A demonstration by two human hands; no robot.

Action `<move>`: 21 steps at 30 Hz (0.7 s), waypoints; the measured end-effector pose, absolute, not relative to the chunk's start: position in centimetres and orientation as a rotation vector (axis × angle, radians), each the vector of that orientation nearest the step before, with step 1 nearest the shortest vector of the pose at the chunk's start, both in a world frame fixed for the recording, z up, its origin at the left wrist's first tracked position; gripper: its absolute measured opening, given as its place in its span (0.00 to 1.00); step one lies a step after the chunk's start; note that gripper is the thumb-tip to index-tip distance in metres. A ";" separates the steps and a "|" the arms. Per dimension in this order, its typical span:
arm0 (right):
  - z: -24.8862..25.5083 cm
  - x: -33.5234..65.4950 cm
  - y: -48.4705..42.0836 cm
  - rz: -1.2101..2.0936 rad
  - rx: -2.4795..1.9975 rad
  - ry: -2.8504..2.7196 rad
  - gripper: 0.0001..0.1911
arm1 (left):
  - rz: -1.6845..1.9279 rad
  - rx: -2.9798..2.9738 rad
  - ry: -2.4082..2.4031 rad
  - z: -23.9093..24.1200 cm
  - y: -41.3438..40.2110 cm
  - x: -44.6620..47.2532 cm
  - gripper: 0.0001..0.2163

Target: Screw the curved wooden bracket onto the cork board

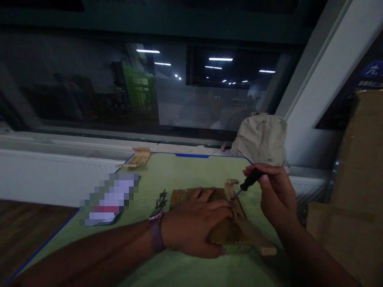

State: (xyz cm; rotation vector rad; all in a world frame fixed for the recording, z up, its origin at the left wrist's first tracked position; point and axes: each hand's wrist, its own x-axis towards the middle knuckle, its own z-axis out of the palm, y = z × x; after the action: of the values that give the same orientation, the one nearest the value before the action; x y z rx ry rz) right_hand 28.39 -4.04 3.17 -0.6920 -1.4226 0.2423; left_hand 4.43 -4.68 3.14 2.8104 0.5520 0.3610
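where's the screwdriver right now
In the head view, the screwdriver is right of centre, held in the right hand, its tip at the wooden piece beside the left hand.

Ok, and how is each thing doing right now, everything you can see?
Left hand: spread on the panel.
Right hand: gripping the screwdriver.
Screwdriver: slanted, tip down at the strip.
Panel: lying under the left hand.
Strip: lying along the panel's right edge.
Screws: loose, bunched together.
Watch: strapped on.
Backpack: upright.
Lights: on.
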 end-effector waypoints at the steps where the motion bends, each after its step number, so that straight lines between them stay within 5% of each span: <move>1: 3.1 28.2 -4.1 0.271 -0.682 -1.425 0.07 | 0.361 2.811 0.553 3.1 -4.7 4.5 0.29; 21: 1.6 28.2 -3.4 0.290 -0.772 -1.432 0.13 | 0.292 2.736 0.604 3.8 -5.0 4.6 0.35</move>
State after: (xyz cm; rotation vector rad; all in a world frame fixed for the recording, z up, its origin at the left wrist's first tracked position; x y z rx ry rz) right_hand 28.22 -3.39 1.64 -0.7721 -1.4319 0.2903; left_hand 4.60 -4.97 3.76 2.7357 0.6043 0.2920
